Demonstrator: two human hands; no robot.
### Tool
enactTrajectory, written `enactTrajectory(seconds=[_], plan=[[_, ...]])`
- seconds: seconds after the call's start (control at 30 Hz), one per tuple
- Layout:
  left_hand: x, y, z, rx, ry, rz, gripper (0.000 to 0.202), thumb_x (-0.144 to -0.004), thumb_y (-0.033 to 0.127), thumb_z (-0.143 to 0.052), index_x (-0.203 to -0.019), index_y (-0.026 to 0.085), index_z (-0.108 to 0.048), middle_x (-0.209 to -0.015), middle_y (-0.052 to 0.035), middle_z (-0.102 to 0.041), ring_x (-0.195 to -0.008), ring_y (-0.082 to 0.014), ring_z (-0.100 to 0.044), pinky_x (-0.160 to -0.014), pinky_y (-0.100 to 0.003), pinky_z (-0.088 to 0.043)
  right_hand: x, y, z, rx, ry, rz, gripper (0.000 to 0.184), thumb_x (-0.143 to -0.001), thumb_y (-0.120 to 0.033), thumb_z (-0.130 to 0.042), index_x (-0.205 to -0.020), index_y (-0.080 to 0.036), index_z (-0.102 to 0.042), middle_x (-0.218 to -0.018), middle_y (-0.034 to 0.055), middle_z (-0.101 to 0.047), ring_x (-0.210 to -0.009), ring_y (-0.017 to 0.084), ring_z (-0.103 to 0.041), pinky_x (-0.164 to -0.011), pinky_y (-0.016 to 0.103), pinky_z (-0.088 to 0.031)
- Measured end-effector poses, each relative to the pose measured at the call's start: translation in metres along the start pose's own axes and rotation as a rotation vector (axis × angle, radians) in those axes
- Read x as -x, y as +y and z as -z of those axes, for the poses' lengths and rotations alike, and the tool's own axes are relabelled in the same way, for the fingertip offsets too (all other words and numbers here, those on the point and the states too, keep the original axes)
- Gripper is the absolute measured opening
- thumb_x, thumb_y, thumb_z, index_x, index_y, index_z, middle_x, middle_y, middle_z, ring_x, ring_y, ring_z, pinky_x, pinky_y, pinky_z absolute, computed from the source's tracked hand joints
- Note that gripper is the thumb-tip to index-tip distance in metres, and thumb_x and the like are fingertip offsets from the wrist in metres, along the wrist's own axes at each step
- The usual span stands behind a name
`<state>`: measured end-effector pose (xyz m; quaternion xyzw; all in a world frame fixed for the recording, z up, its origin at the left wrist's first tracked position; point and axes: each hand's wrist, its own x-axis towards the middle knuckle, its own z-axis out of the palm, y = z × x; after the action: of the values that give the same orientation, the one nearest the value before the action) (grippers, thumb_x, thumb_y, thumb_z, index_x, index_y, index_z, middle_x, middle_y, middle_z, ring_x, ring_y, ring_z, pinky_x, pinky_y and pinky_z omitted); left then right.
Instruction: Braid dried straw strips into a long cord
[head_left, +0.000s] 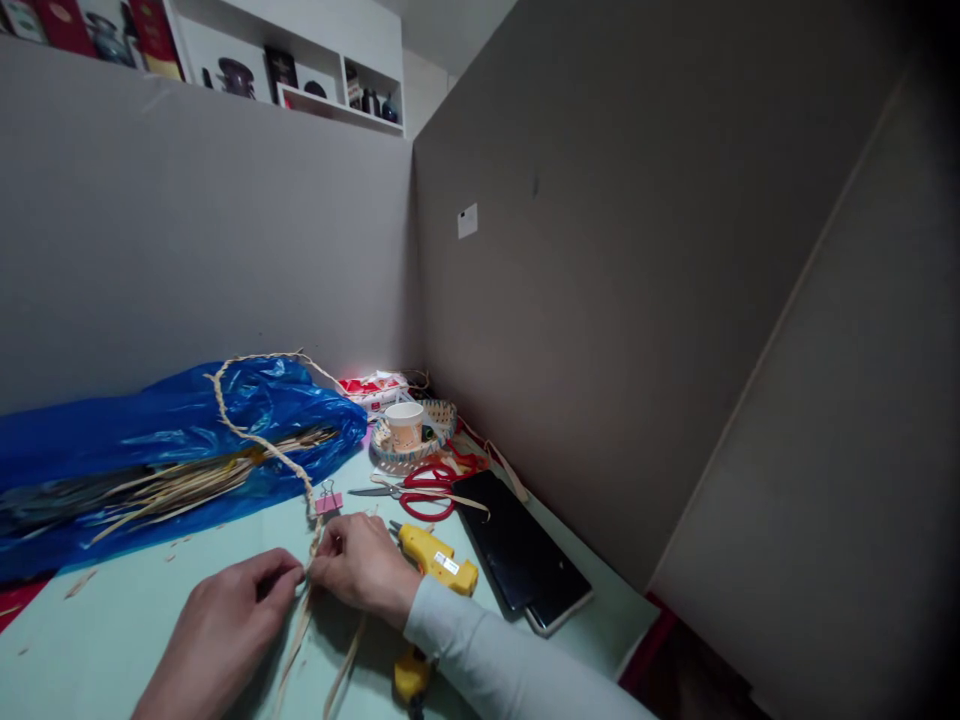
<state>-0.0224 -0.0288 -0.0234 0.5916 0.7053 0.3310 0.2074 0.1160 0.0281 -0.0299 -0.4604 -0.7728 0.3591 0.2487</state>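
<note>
A pale straw braid runs from the back over the blue plastic down to my hands, where its loose strands spread toward me. My left hand pinches the braid's near end between thumb and fingertips. Close against it, my right hand also grips the straw with curled fingers. Just beyond the fingers, a pink binder clip sits at the braid. Loose strands hang below my right hand onto the pale green table.
Blue plastic bag with a bundle of straw lies left. Red-handled scissors, a yellow glue gun and a black phone lie right. Behind them, a woven basket holds a paper cup. Grey partitions enclose the table.
</note>
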Motion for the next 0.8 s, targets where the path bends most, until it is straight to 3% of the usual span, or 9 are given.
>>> enactTrajectory(seconds=[0.13, 0.23, 0.33, 0.43, 0.5, 0.57, 0.63, 0.7, 0.8], plan=[[0.021, 0.008, -0.022, -0.429, 0.134, -0.238, 0.028, -0.080, 0.035, -0.040, -0.065, 0.024, -0.060, -0.066, -0.0089, -0.066, -0.061, -0.0277, -0.062, -0.057, -0.033, -0.035, -0.005, 0.008, -0.005, -0.303, 0.018, -0.098, 0.009, -0.062, -0.011, -0.066, -0.067, -0.018, -0.069, -0.065, -0.0020, -0.065, -0.067, 0.014, -0.058, -0.062, 0.021, -0.041], [0.028, 0.006, -0.036, -0.535, 0.189, -0.361, 0.032, -0.082, 0.029, -0.034, -0.068, 0.024, -0.062, -0.065, -0.0098, -0.066, -0.059, -0.0266, -0.063, -0.055, -0.033, -0.037, -0.009, 0.012, -0.009, -0.503, -0.041, -0.175, 0.009, -0.064, -0.009, -0.064, -0.064, -0.017, -0.066, -0.053, -0.0051, -0.055, -0.056, 0.011, -0.053, -0.054, 0.020, -0.039], [0.031, 0.004, -0.036, -0.505, 0.168, -0.392, 0.030, -0.080, 0.027, -0.037, -0.069, 0.024, -0.064, -0.067, -0.0098, -0.067, -0.060, -0.0251, -0.063, -0.057, -0.033, -0.039, -0.009, 0.012, -0.008, -0.594, -0.087, -0.210, 0.007, -0.065, -0.009, -0.065, -0.062, -0.015, -0.063, -0.046, -0.0068, -0.048, -0.046, 0.008, -0.044, -0.046, 0.018, -0.033], [0.027, 0.003, -0.021, -0.339, 0.122, -0.300, 0.025, -0.080, 0.034, -0.044, -0.064, 0.024, -0.062, -0.067, -0.0069, -0.066, -0.061, -0.0234, -0.062, -0.060, -0.032, -0.040, -0.006, 0.009, -0.003, -0.699, -0.142, -0.244, 0.011, -0.064, -0.006, -0.065, -0.058, -0.014, -0.059, -0.044, -0.0070, -0.047, -0.043, 0.006, -0.040, -0.043, 0.018, -0.027], [0.019, 0.000, -0.008, -0.164, 0.138, -0.151, 0.026, -0.079, 0.039, -0.048, -0.063, 0.024, -0.061, -0.070, -0.0059, -0.067, -0.067, -0.0234, -0.062, -0.064, -0.032, -0.041, -0.003, 0.006, 0.000, -0.729, -0.183, -0.245, 0.014, -0.067, -0.006, -0.061, -0.058, -0.014, -0.055, -0.045, -0.0060, -0.049, -0.040, 0.005, -0.035, -0.041, 0.018, -0.023], [0.009, -0.003, 0.001, 0.133, 0.111, 0.010, 0.022, -0.076, 0.041, -0.056, -0.074, 0.022, -0.065, -0.085, -0.0063, -0.070, -0.080, -0.0243, -0.063, -0.071, -0.031, -0.043, -0.002, 0.003, 0.003, -0.754, -0.219, -0.244, 0.016, -0.070, -0.006, -0.057, -0.057, -0.014, -0.052, -0.046, -0.0054, -0.050, -0.039, 0.005, -0.031, -0.041, 0.019, -0.020], [0.001, -0.006, 0.003, 0.506, -0.126, 0.127, 0.025, -0.070, 0.043, -0.065, -0.076, 0.019, -0.064, -0.077, -0.0048, -0.068, -0.073, -0.0216, -0.062, -0.070, -0.031, -0.045, 0.000, 0.001, 0.005, -0.763, -0.245, -0.245, 0.016, -0.071, -0.006, -0.055, -0.059, -0.015, -0.051, -0.045, -0.0063, -0.047, -0.039, 0.005, -0.029, -0.041, 0.020, -0.018], [-0.005, -0.008, -0.002, 0.739, -0.338, 0.168, 0.029, -0.067, 0.043, -0.071, -0.075, 0.018, -0.061, -0.066, 0.0003, -0.060, -0.064, -0.0162, -0.059, -0.063, -0.027, -0.045, 0.001, -0.001, 0.008, -0.752, -0.261, -0.246, 0.014, -0.071, -0.006, -0.054, -0.062, -0.015, -0.051, -0.043, -0.0079, -0.042, -0.039, 0.005, -0.030, -0.042, 0.020, -0.017], [-0.009, -0.008, -0.013, 0.763, -0.400, 0.213, 0.037, -0.064, 0.049, -0.072, -0.064, 0.018, -0.051, -0.053, 0.0083, -0.044, -0.040, -0.0041, -0.033, -0.040, -0.019, -0.024, 0.001, -0.001, 0.011, -0.707, -0.281, -0.236, 0.013, -0.072, -0.008, -0.054, -0.062, -0.015, -0.050, -0.042, -0.0089, -0.038, -0.038, 0.005, -0.028, -0.042, 0.021, -0.016]])
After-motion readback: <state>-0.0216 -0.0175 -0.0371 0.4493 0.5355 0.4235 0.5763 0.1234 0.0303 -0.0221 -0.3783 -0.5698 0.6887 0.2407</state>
